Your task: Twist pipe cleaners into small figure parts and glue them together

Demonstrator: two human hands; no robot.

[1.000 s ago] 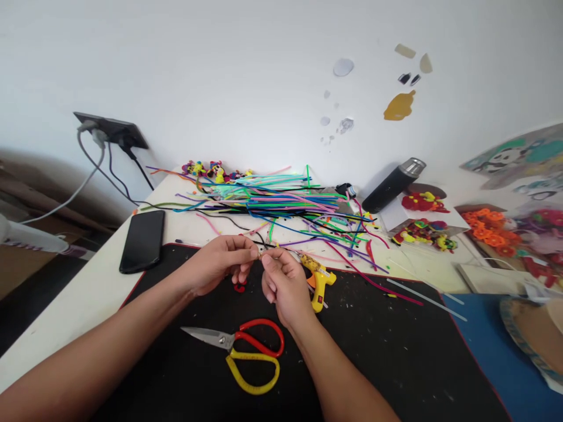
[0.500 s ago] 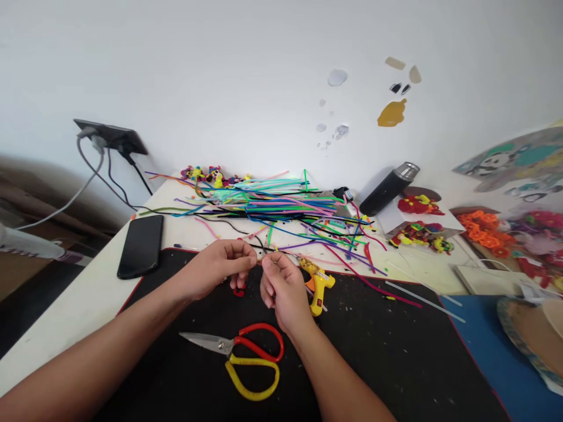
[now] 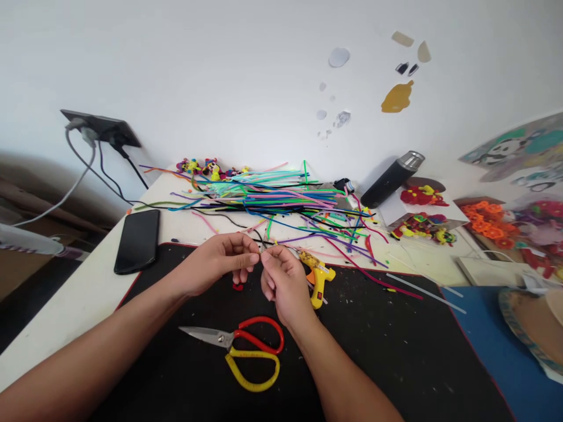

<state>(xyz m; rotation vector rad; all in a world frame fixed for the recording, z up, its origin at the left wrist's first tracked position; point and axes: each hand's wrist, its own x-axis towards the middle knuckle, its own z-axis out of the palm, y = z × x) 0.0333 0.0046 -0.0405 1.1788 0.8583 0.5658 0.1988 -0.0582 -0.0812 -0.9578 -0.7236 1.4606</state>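
My left hand (image 3: 224, 262) and my right hand (image 3: 285, 281) meet fingertip to fingertip over the far part of a black mat (image 3: 373, 334). Both are closed in a pinch; whatever sits between the fingertips is too small and hidden to name. Just below my left fingers lies a small red piece (image 3: 238, 287). A yellow hot glue gun (image 3: 320, 280) rests right beside my right hand. Nearer to me, scissors (image 3: 240, 349) with one red and one yellow handle lie on the mat, blades pointing left.
Behind the hands spreads a heap of coloured pipe cleaners (image 3: 281, 196). A phone (image 3: 138, 241) lies at left. A black thermos (image 3: 393, 179) stands at the back right, near small figures (image 3: 422, 227). Clear glue sticks (image 3: 426, 293) lie on the right.
The camera view has shifted slightly, so the scene sits a little higher. Both hands keep their pinch and have barely moved; the fingertips are close together as before.
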